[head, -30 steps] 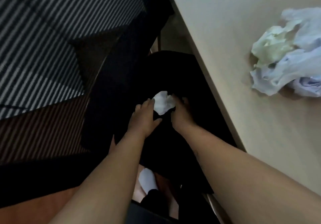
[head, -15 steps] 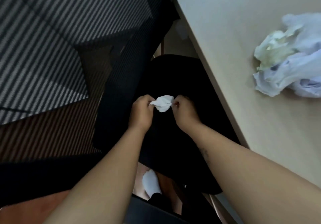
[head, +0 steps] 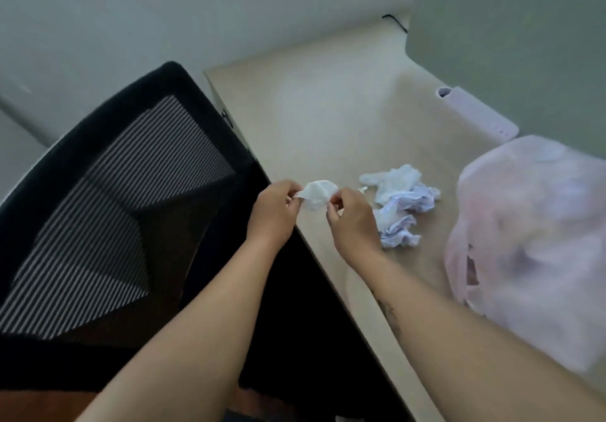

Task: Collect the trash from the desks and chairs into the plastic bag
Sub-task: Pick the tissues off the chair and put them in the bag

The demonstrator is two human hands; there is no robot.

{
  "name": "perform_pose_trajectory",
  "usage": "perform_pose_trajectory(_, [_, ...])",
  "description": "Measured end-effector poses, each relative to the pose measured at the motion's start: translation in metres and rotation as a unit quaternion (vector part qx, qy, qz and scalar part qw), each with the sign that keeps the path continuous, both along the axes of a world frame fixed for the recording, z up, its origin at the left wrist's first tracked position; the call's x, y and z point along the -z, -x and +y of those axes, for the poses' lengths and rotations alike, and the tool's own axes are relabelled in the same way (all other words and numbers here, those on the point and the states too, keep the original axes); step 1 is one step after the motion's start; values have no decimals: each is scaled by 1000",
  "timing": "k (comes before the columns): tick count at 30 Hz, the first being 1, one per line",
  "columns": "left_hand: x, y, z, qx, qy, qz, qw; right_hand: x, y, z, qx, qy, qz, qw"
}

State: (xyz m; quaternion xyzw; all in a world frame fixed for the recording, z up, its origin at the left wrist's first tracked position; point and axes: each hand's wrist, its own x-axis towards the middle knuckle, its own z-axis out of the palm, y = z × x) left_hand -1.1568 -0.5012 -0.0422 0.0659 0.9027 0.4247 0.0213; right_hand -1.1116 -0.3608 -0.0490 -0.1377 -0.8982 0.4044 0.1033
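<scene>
1. Tissue, white and crumpled, sits at frame centre, stretched between your two hands above the near edge of the desk.
2. Your left hand is closed in a pinch on the tissue's left end; the remaining fingers are curled in.
3. Your right hand pinches the tissue's right end the same way, with the fist loosely closed.
4. Just right of your right hand, a pile of crumpled paper, white with a bluish tint, lies on the desk. Your wrist covers its lower-left part.
5. Further right, the plastic bag, pale pink and translucent, stands bulging on the desk at the right edge of the frame. You cannot tell from here where its mouth is. The paper pile lies between your hands and the bag.
6. A small white device lies on the desk behind the bag, at the foot of a grey partition in the upper right.
7. A black mesh-backed chair fills the left of the frame, close against the desk's edge; your left forearm crosses in front of its seat.
</scene>
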Motion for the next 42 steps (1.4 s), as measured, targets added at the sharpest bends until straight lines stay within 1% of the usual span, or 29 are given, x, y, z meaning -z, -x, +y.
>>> perform_pose_trajectory(2, [-11,14,23,56,33,-21,998,-8,10,33,41,-25,-15,999])
perform_pose_trajectory(4, [-22,21,30,106,110,-31,988,-10,14,60,70,-70,-57,993])
perform_pose_trajectory(6, [-37,23,20,106,174,-1,979,-11,8,74,86,-127,-96,983])
perform_pose_trajectory(8, [-55,25,-3,91,217,40,971,-11,-3,70,80,-166,-90,979])
perform_pose_trajectory(11, [-88,25,-55,95,280,88,951,-11,-32,30,20,-173,-68,982])
perform_pose_trajectory(15, [-131,23,-128,111,351,121,922,-1,-82,-46,-83,-128,-81,985])
perform_pose_trajectory(18, [-149,19,-182,142,405,138,892,16,-124,-105,-120,-132,-95,979])
perform_pose_trajectory(20, [-155,13,-215,165,406,139,888,28,-150,-144,-117,-122,-122,978])
perform_pose_trajectory(22, [-155,4,-244,169,377,121,903,39,-173,-179,-127,-112,-148,974])
perform_pose_trajectory(23, [-154,-1,-255,165,353,107,915,45,-184,-194,-148,-124,-169,967])
perform_pose_trajectory(25, [-151,-12,-270,156,294,82,940,57,-207,-215,-197,-159,-232,939])
perform_pose_trajectory(26, [-151,-18,-274,155,272,74,947,62,-218,-222,-213,-171,-278,921])
perform_pose_trajectory(28, [-149,-25,-274,151,235,71,957,70,-238,-227,-227,-166,-363,888])
perform_pose_trajectory(30, [-148,-28,-272,135,190,84,969,83,-253,-227,-229,-176,-399,870])
perform_pose_trajectory(32, [-145,-29,-271,121,168,90,974,96,-265,-224,-236,-227,-350,877])
perform_pose_trajectory(35, [-139,-32,-268,118,178,79,974,119,-273,-206,-193,-268,-327,885])
perform_pose_trajectory(36, [-137,-35,-265,116,178,78,974,120,-276,-199,-194,-278,-330,881])
perform_pose_trajectory(37, [-135,-39,-261,113,175,83,975,108,-278,-192,-205,-274,-327,881])
perform_pose_trajectory(38, [-134,-44,-256,109,172,91,975,98,-280,-185,-201,-262,-319,888])
perform_pose_trajectory(39, [-132,-50,-250,103,173,100,974,95,-284,-178,-194,-270,-307,892])
perform_pose_trajectory(42, [-126,-63,-229,79,199,107,971,89,-292,-152,-152,-269,-339,889])
